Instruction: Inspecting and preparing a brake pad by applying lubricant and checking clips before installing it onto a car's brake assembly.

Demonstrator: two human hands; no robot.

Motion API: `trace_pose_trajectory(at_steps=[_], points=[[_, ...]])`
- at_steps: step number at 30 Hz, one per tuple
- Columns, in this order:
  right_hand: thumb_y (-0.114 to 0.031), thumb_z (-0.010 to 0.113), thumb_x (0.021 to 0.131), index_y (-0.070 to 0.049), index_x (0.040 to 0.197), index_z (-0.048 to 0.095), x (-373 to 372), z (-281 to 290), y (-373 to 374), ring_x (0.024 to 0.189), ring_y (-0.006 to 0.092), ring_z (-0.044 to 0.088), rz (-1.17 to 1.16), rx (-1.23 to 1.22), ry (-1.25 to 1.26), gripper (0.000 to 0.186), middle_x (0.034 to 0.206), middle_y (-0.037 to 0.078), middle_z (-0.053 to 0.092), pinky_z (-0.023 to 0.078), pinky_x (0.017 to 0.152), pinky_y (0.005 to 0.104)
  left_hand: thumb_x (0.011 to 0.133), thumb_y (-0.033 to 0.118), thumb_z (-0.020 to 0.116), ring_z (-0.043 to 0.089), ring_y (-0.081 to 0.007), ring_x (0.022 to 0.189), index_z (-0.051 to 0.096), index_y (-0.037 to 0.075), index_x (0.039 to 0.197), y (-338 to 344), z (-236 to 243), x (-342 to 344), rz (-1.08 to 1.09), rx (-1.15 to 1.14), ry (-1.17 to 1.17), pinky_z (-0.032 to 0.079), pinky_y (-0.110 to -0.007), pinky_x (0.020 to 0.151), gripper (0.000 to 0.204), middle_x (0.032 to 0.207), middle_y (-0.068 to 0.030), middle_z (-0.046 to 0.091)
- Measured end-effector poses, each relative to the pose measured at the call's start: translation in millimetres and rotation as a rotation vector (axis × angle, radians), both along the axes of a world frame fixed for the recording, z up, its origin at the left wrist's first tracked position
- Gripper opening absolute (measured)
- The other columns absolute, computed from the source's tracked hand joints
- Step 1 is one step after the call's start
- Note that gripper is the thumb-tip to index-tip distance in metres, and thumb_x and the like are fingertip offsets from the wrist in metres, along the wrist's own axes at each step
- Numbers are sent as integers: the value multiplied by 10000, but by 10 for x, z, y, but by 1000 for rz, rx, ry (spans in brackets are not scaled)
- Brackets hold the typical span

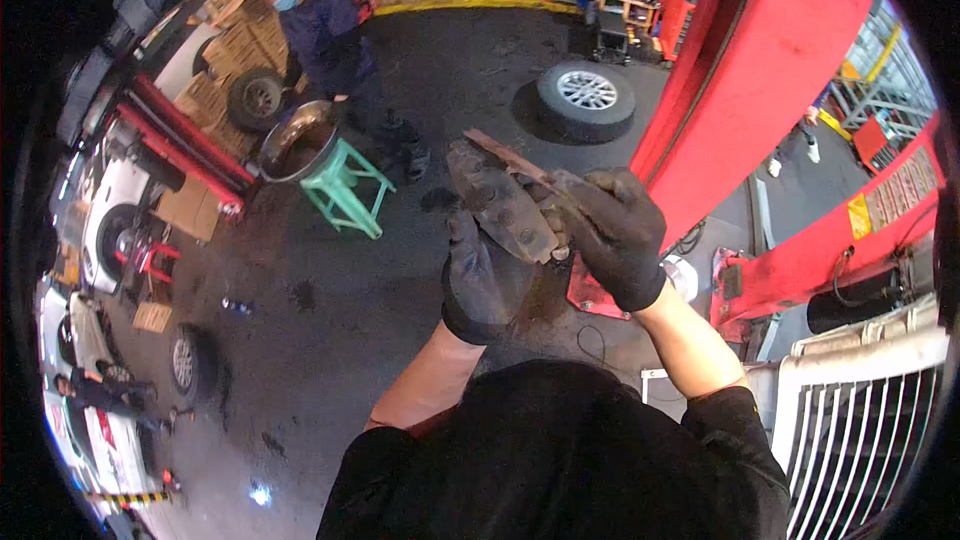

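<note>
In front of my chest, my left hand (475,285), in a black glove, has its fingers closed around a worn, grey-brown flat metal piece like a brake pad (505,215), held tilted. My right hand (620,235), also gloved in black, grips a long, narrow rusty-brown strip (495,148), perhaps a file or wooden handle, lying across the upper edge of the piece. Where exactly the strip touches it is too small to tell, and some of my fingers are hidden behind the piece.
A masked co-worker (330,50) stands by a steel basin (295,140) on a green stool (345,198). A tyre (585,110) lies beyond my hands. Red lift posts (750,50) and a white grille (865,420) are at right; another person (105,390) works by cars at left.
</note>
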State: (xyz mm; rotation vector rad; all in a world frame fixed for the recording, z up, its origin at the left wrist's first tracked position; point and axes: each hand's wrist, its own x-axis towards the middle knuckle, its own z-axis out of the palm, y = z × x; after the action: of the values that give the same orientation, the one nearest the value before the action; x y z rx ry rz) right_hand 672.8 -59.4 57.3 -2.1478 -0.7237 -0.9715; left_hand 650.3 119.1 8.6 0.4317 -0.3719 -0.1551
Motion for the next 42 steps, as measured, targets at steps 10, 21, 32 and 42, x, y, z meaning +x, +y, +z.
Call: trace_pose_trajectory(at_steps=[10,21,32,42], points=[[-72,803,820,-103,1314,703,-176,-296,-124,1023,338,671,580,20,169,505,1167,201,655,560,827,424,1076,560,425,568,-346,1263,425,35,1504,-178,-44,-398,34,-183,37,446,-491,1126,678,1389,-212,549],[-73,861,687,-25,1175,737,-486,-354,160,994,357,656,846,-29,-128,506,1148,187,649,560,815,447,1036,571,518,566,-334,1274,425,130,1541,-145,-63,-1208,574,-128,88,462,-517,1089,677,1456,-120,549],[-46,856,697,-28,1178,745,-1178,-431,641,973,341,679,1147,8,-26,495,1155,175,677,556,819,430,1067,492,510,483,-325,1402,330,131,1606,30,-45,-2299,808,-91,55,361,-511,1198,673,1565,-127,456],[-131,803,804,-63,1176,756,-2362,-210,691,1102,311,652,1116,-108,-49,381,1221,138,696,505,911,455,1145,297,340,512,-258,1369,298,29,1590,48,-137,-3529,946,197,62,401,-435,1179,521,1505,-157,501]])
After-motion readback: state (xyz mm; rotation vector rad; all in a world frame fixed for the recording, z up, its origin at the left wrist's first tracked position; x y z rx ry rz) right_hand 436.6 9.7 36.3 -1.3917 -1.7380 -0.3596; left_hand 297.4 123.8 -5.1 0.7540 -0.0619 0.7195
